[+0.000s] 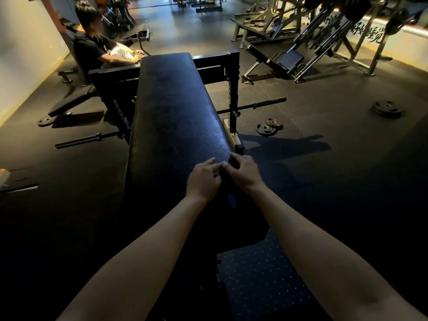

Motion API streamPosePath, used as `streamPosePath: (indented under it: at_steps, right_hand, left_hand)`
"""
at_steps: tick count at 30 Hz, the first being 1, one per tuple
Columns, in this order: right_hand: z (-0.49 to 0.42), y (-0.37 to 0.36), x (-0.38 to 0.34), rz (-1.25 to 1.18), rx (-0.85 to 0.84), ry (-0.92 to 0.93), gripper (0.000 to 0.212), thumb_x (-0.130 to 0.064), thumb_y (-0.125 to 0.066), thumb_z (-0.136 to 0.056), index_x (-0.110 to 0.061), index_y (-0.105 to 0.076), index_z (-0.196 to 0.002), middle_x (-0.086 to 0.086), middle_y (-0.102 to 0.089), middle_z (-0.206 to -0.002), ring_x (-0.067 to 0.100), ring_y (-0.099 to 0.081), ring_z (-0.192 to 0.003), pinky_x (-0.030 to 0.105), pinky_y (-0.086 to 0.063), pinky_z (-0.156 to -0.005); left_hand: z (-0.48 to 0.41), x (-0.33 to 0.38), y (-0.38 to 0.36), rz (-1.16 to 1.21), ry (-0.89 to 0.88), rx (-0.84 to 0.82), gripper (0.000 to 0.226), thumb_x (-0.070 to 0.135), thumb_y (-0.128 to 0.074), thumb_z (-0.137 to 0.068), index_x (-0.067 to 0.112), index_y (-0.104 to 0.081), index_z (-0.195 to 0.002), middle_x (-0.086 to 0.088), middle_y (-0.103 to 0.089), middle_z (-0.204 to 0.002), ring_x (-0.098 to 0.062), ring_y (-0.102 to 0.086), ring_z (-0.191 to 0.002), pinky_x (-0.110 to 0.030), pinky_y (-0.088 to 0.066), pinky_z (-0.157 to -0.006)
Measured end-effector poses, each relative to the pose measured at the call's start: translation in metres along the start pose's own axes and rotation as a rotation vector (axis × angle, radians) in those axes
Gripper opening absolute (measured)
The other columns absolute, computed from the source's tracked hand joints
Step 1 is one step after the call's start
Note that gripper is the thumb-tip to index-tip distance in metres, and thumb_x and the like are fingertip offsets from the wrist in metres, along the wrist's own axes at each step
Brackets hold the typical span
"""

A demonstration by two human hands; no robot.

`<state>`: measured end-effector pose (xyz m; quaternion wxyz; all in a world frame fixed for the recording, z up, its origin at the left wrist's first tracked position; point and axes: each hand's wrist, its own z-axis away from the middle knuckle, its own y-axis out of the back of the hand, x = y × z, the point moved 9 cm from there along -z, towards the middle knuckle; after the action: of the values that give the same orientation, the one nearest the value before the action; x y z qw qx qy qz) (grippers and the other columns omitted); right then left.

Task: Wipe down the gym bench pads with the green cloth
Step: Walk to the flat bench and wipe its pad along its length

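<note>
Gym floor (324,181), dim light. Worktop's long black pad (176,117) runs away from the camera; dull smudges along its middle, no wet streaks seen. Barbell (266,104) sits low across the frame behind it; weight plates (268,127) lie on the floor to the right.

Left hand (203,181) and right hand (244,173) meet at the pad's near right edge, fingers curled, both pinching a dark strip (232,200) that hangs down beside the pad. Probably the cloth; colour unreadable in this light.

Judgement: wiping not begun or barely begun. Whole pad length left to do.
</note>
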<state>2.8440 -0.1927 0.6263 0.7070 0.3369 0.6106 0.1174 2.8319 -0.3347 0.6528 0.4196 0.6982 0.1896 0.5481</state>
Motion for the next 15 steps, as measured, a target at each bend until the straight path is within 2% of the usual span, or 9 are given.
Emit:
streamPosePath:
  at_steps: [2,4,5,8,10,12,15]
  right_hand:
    - [-0.002,-0.019,0.001,0.264,-0.073,0.038,0.051,-0.044,-0.06,-0.09,-0.03,-0.05,-0.139,0.012,-0.038,-0.139,0.034,-0.034,-0.126,0.039,-0.031,-0.108]
    - [-0.003,-0.027,-0.014,0.407,-0.027,0.124,0.04,-0.032,-0.058,-0.092,-0.032,-0.055,-0.133,0.009,-0.041,-0.137,0.035,-0.034,-0.122,0.041,-0.034,-0.105]
    - [-0.003,-0.034,-0.027,0.434,-0.023,0.192,0.038,-0.028,-0.057,-0.092,-0.031,-0.058,-0.13,0.009,-0.045,-0.134,0.035,-0.036,-0.12,0.041,-0.036,-0.103]
    - [-0.003,-0.067,-0.058,0.364,-0.147,0.354,0.035,-0.02,-0.057,-0.094,-0.027,-0.061,-0.128,0.006,-0.051,-0.133,0.034,-0.038,-0.121,0.04,-0.037,-0.102]
    - [-0.003,-0.074,-0.066,0.329,-0.213,0.43,0.036,-0.019,-0.059,-0.092,-0.026,-0.063,-0.127,0.005,-0.056,-0.13,0.035,-0.044,-0.118,0.041,-0.038,-0.101]
    - [-0.005,-0.063,-0.059,0.34,-0.192,0.476,0.033,-0.022,-0.063,-0.091,-0.024,-0.066,-0.123,0.008,-0.059,-0.126,0.035,-0.047,-0.116,0.043,-0.04,-0.099]
    - [-0.013,-0.026,-0.032,0.354,-0.036,0.399,0.023,-0.024,-0.063,-0.093,-0.018,-0.071,-0.115,0.013,-0.059,-0.125,0.038,-0.048,-0.113,0.04,-0.041,-0.095]
  left_hand:
    - [0.001,-0.025,0.001,-0.164,0.149,-0.013,0.068,0.036,-0.058,-0.094,0.018,-0.033,-0.154,-0.006,-0.031,-0.161,-0.03,-0.029,-0.145,-0.041,-0.026,-0.118]
    - [0.006,-0.046,0.0,-0.235,0.277,-0.09,0.084,0.048,-0.057,-0.095,0.013,-0.014,-0.158,-0.007,-0.017,-0.164,-0.032,-0.017,-0.148,-0.044,-0.02,-0.119]
    - [0.007,-0.05,-0.001,-0.235,0.294,-0.117,0.086,0.047,-0.056,-0.095,0.012,-0.01,-0.159,-0.007,-0.013,-0.165,-0.031,-0.013,-0.149,-0.044,-0.018,-0.12]
    - [0.007,-0.055,-0.002,-0.199,0.308,-0.135,0.084,0.026,-0.055,-0.094,0.011,-0.005,-0.159,-0.005,-0.006,-0.166,-0.028,-0.008,-0.15,-0.04,-0.013,-0.122]
    - [0.005,-0.058,-0.003,-0.163,0.317,-0.14,0.086,0.024,-0.056,-0.093,0.012,-0.003,-0.159,-0.005,-0.004,-0.167,-0.028,-0.006,-0.15,-0.04,-0.011,-0.123]
    - [0.004,-0.059,-0.005,-0.18,0.313,-0.154,0.088,0.032,-0.058,-0.093,0.015,-0.002,-0.159,-0.004,-0.003,-0.167,-0.029,-0.005,-0.15,-0.042,-0.012,-0.123]
    - [0.003,-0.057,-0.009,-0.235,0.308,-0.173,0.085,0.052,-0.053,-0.094,0.027,-0.005,-0.16,-0.006,-0.002,-0.167,-0.032,-0.004,-0.149,-0.047,-0.013,-0.122]
